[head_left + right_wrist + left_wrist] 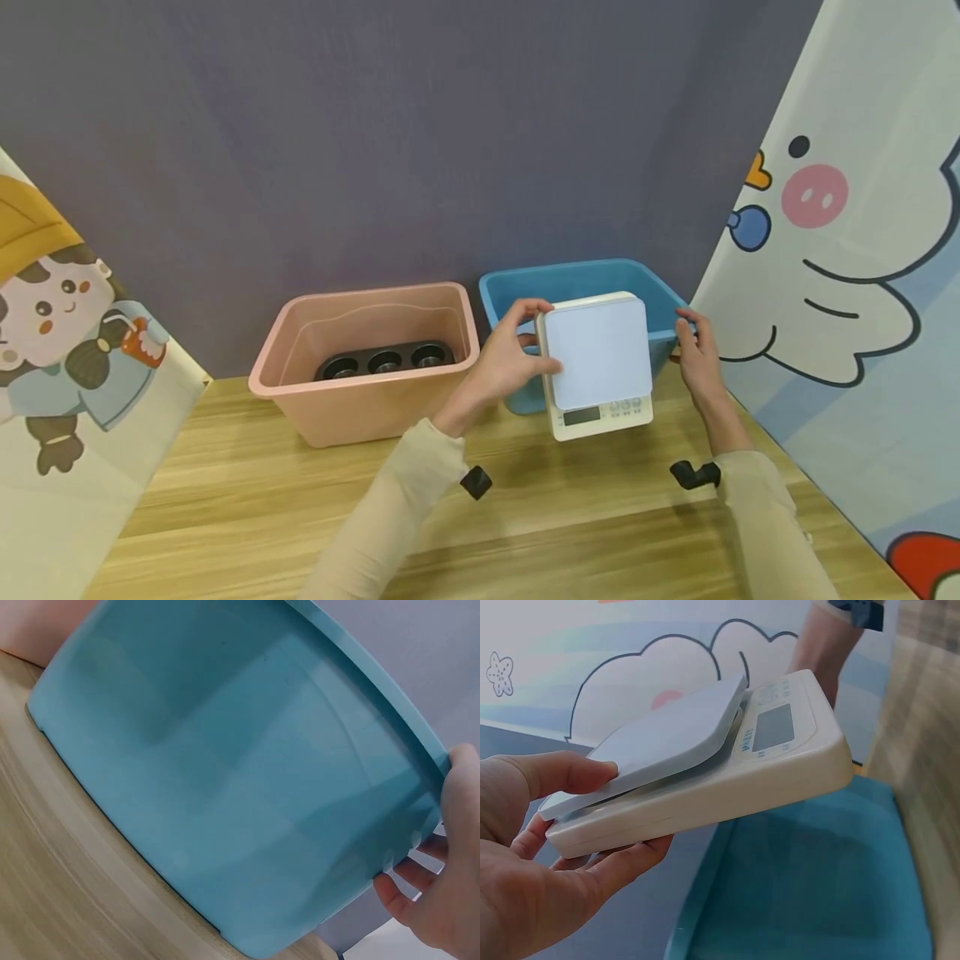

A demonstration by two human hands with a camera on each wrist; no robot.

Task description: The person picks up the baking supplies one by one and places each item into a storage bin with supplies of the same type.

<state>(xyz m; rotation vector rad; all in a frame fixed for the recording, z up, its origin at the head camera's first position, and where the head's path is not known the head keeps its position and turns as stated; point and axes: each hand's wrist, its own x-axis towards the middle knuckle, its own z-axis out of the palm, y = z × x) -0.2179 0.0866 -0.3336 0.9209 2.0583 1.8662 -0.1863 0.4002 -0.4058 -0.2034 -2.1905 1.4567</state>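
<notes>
My left hand [504, 358] grips a white digital kitchen scale [600, 354] by its left edge, thumb on the pale platform [667, 739] and fingers underneath. The scale is tilted in front of the blue bin [570, 279], its display [773, 727] and buttons at the lower end. In the left wrist view the scale's platform sits at a slant over the body. My right hand [699, 354] holds the blue bin's right front corner, thumb at the rim and fingers around the side, as the right wrist view shows.
Left of the blue bin stands a pink bin [375, 408] with a dark muffin pan [385, 360] inside it. Both bins are on the wooden table [247, 492], against a grey back wall [337, 150]. Cartoon-printed panels [847, 275] flank the table.
</notes>
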